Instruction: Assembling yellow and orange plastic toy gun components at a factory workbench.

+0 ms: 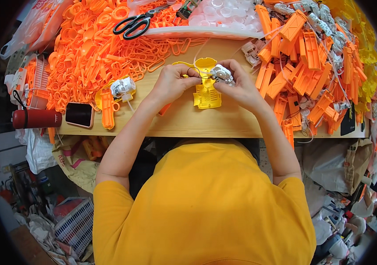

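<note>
Over the middle of the wooden table, my right hand [241, 87] is closed around a small white plastic mechanism [222, 74], held between thumb and fingers. My left hand [174, 84] pinches a thin dark wire [193, 70] that curls up beside it and runs toward the white mechanism. Just beneath both hands lies a yellow plastic shell half [208, 98] with a grid of small holes at its near end. An orange plastic piece [164, 109] shows partly from behind my left wrist. Where the wire ends is hidden by my fingers.
Orange parts [93, 48] heap up at the left, under black-handled scissors [135, 23]. Clear caps [224, 14] fill a tray behind. Orange cases [305, 62] with wired white mechanisms pile up right. A phone [79, 115], red flask [37, 119] and orange case [107, 108] sit front left.
</note>
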Demonstrator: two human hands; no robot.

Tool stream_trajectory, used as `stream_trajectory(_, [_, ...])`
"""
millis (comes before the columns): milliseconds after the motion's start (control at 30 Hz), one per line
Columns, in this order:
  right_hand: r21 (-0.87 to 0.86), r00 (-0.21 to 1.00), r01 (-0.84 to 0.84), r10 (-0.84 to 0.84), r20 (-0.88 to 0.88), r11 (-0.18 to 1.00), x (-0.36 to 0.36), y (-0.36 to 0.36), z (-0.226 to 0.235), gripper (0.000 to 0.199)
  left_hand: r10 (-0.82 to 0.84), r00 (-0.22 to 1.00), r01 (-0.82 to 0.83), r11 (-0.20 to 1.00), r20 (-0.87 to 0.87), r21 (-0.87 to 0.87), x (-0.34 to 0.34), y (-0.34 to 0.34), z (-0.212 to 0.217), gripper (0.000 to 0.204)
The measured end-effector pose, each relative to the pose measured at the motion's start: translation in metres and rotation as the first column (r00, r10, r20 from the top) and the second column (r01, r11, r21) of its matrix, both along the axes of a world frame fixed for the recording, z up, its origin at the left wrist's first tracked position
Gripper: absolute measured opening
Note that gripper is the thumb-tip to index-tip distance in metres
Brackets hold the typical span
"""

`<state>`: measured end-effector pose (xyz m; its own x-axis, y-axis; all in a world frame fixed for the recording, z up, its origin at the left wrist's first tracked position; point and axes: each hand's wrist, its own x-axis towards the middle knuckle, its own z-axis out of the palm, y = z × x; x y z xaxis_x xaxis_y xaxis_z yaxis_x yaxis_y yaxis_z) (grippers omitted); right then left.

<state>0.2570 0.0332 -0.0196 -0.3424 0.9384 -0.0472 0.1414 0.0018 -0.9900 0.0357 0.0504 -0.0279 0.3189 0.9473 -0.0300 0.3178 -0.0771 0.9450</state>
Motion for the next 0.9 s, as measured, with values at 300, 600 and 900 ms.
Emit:
stream_trajectory(300, [0.159,0.99,-0.017,-0.005,0.14,0.987,-0.005,-0.001,0.001,0.043,0.075,0.934,0.152,0.801,-0.349,0.58,0.006,-0.026,0.006,0.011])
stream_trajectory(600, [0.221,0.974,-0.014,-0.037,0.222,0.975,-0.007,-0.001,0.003,0.042,0.12,0.901,0.203,0.733,-0.417,0.65,0.01,-0.031,0.006,0.012])
stream_trajectory(900, [0.299,0.974,-0.012,-0.056,0.219,0.954,-0.005,-0.001,-0.002,0.035,0.082,0.911,0.195,0.78,-0.405,0.595,0.011,-0.031,0.005,0.013])
